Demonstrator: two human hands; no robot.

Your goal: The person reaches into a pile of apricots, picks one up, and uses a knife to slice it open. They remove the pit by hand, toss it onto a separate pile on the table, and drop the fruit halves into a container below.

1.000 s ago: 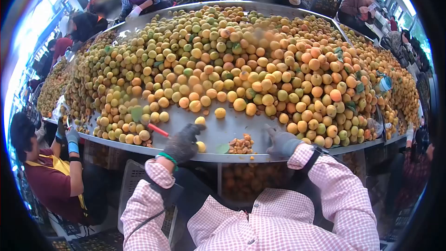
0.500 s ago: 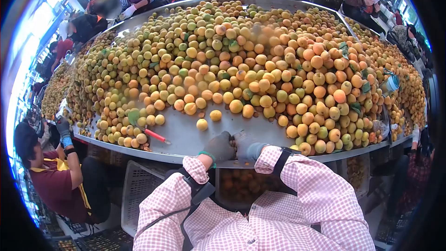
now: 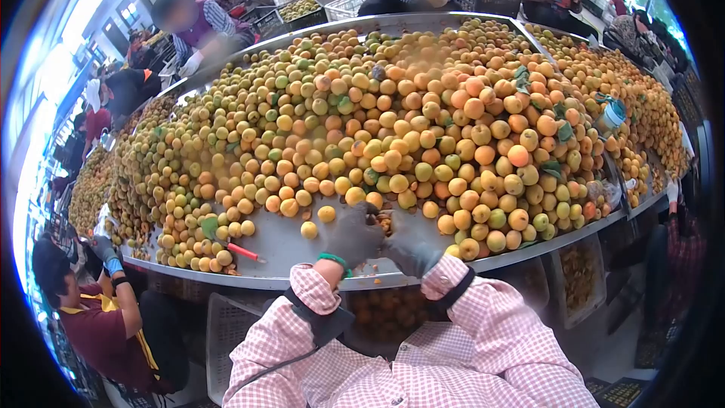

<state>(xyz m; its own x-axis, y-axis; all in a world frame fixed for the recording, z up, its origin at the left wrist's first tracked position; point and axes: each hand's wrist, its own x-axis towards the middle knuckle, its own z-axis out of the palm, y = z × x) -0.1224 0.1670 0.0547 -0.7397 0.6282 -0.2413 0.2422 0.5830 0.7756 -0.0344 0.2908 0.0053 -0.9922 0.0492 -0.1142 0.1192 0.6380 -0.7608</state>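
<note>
A broad heap of yellow-orange fruit [image 3: 423, 132] covers the metal table [image 3: 283, 245]. My left hand [image 3: 353, 234], in a grey glove, is over the bare strip near the front edge, its fingers bent. Close beside it on the right is my right hand [image 3: 414, 245], also gloved and somewhat blurred. Small brownish-orange pieces [image 3: 385, 221] show between the two hands; whether either hand grips them is unclear. Two loose fruits [image 3: 317, 223] lie just left of my left hand. A red-handled tool [image 3: 243, 251] rests farther left.
A co-worker in a maroon shirt [image 3: 102, 340] is at the left. Other people are across the table. A light-blue cup [image 3: 612, 115] sits among the fruit on the right. Below the table's front edge are crates, one white [image 3: 226, 336] and one holding fruit pieces [image 3: 580, 276].
Both hands have moved farther in over the table, toward the fruit heap. Brownish-orange pieces now show between them. The camera view has shifted.
</note>
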